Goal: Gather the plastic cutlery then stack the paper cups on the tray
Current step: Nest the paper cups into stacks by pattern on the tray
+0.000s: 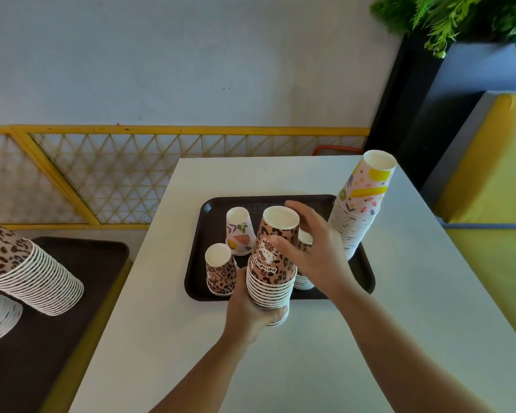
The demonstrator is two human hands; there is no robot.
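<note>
White tabletop [310, 353] carries a dark tray [218, 204]. Left hand [251, 311] grips the leopard stack [273, 263] low; right hand [316, 248] seemingly pinches its top cup. Light, crushable paper: hold near the rims.

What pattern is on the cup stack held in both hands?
Brown leopard print with a cartoon cat, on the held paper cup stack; head view.

Head view — close, looking down — table [399, 293].
</note>
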